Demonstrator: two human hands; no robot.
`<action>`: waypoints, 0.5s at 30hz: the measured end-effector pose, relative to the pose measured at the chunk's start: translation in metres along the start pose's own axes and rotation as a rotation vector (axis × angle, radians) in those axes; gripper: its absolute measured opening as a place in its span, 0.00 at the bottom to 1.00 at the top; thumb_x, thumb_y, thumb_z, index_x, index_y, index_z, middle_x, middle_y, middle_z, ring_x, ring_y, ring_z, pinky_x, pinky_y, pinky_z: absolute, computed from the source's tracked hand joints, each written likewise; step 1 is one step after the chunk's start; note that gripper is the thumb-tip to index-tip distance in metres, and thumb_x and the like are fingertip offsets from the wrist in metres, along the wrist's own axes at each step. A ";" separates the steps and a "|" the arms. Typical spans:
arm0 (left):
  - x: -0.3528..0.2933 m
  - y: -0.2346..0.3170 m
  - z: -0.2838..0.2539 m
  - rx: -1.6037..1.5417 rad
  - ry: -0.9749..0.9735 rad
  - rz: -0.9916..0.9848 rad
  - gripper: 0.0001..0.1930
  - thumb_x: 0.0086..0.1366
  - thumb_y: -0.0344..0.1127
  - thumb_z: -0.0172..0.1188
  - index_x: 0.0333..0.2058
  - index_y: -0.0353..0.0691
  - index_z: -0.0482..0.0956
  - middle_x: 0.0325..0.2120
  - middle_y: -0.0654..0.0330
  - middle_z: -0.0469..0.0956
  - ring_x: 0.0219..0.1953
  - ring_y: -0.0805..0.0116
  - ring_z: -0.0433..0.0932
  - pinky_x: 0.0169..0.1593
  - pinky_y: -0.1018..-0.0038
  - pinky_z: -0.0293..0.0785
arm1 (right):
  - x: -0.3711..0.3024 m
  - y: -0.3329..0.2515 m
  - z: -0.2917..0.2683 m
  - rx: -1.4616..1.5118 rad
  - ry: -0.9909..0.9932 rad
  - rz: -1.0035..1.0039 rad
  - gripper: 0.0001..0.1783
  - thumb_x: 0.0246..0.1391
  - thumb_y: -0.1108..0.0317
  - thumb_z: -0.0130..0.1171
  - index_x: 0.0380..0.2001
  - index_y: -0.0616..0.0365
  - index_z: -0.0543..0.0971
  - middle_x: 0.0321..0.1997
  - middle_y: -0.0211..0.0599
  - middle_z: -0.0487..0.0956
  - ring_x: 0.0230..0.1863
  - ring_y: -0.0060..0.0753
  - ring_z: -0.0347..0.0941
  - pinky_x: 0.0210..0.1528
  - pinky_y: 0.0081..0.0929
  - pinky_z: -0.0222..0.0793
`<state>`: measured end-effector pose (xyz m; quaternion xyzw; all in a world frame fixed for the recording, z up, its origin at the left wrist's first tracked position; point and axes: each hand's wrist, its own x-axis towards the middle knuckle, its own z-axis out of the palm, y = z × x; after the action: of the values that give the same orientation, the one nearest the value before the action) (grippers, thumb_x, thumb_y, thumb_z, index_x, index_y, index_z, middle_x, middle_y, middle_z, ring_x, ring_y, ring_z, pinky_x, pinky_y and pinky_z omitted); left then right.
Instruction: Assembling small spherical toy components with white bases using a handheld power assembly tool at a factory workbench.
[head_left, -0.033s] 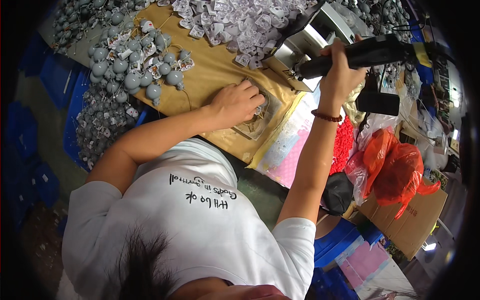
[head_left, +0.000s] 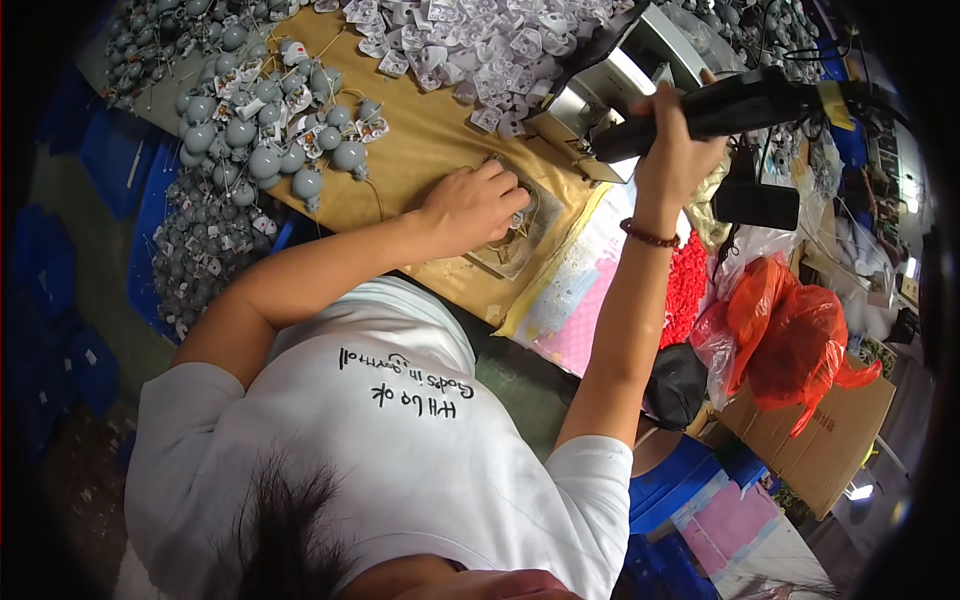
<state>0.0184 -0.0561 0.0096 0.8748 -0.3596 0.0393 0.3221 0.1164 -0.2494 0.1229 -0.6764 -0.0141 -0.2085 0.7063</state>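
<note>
My right hand (head_left: 676, 160) is wrapped round a black electric screwdriver (head_left: 745, 106), held almost level. Its tip points left, at the front of a silver metal box (head_left: 598, 92); whether it touches cannot be made out. On the brown-covered table, my left hand (head_left: 468, 208) rests with curled fingers over a flat square plate (head_left: 492, 262). Something small lies under those fingertips, mostly hidden by them. A bit of thin wire and a greyish piece show beside the fingers.
Grey round bulb-like parts with wires (head_left: 265, 140) are heaped at the left. White plastic housings (head_left: 470, 45) pile up at the far side. Right of the table are a dark phone-like slab (head_left: 757, 205), red plastic bags (head_left: 800, 330) and a cardboard box (head_left: 810, 440).
My right hand and the screwdriver have shifted slightly left, with the tip a little lower along the metal box. The left hand stays where it was.
</note>
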 end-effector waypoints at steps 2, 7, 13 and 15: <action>0.000 -0.001 0.000 0.011 0.023 -0.001 0.14 0.51 0.34 0.65 0.38 0.45 0.78 0.35 0.62 0.75 0.43 0.60 0.73 0.42 0.65 0.77 | -0.029 -0.009 0.004 -0.024 0.011 0.086 0.34 0.52 0.79 0.62 0.60 0.73 0.61 0.24 0.37 0.76 0.23 0.29 0.74 0.32 0.27 0.74; -0.002 -0.001 -0.001 -0.022 0.017 -0.002 0.15 0.50 0.33 0.65 0.39 0.44 0.77 0.34 0.62 0.74 0.42 0.60 0.73 0.40 0.65 0.76 | -0.090 -0.018 0.010 0.022 -0.017 0.082 0.35 0.53 0.83 0.58 0.63 0.70 0.56 0.24 0.42 0.77 0.23 0.32 0.75 0.34 0.33 0.75; -0.001 0.000 0.002 -0.037 0.037 -0.012 0.14 0.50 0.33 0.65 0.38 0.46 0.76 0.33 0.64 0.74 0.41 0.60 0.74 0.38 0.65 0.75 | -0.113 -0.011 0.010 0.017 -0.018 0.015 0.37 0.52 0.81 0.60 0.64 0.66 0.56 0.25 0.40 0.76 0.25 0.32 0.75 0.36 0.33 0.75; -0.001 0.001 0.002 -0.036 0.044 -0.016 0.14 0.50 0.33 0.65 0.37 0.46 0.76 0.33 0.64 0.74 0.41 0.60 0.74 0.38 0.65 0.75 | -0.116 -0.009 0.009 0.017 -0.010 0.004 0.37 0.52 0.81 0.61 0.63 0.65 0.57 0.26 0.39 0.76 0.25 0.31 0.75 0.36 0.32 0.75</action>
<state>0.0171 -0.0574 0.0078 0.8706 -0.3462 0.0493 0.3460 0.0102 -0.2093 0.0970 -0.6713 -0.0182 -0.2035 0.7125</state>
